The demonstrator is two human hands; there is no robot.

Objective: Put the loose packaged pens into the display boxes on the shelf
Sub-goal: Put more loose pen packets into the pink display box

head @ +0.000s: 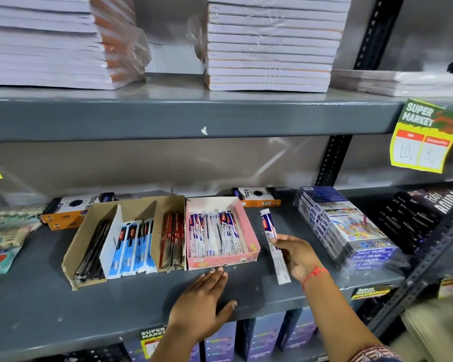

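Right hand (297, 254): your fingers pinch one packaged pen (273, 246) mid-length, just right of the pink display box (249, 253). Left hand (203, 304): open, flat before that box. Item likely light, slim, slippery film; grip its stiff middle.

The shelf (50, 317) is grey painted metal, smooth with a dull sheen, and its slotted upright post (332, 163) is dark metal. The brown box (73, 253) is matt raw cardboard with rough cut edges; the pink box (220, 261) is printed card, slightly glossy. The packaged pens (215, 236) sit in shiny plastic-and-paper sleeves. The paper notebook stacks (270, 48) wear clear crinkled plastic film. The price tag (421, 142) is glossy printed paper.
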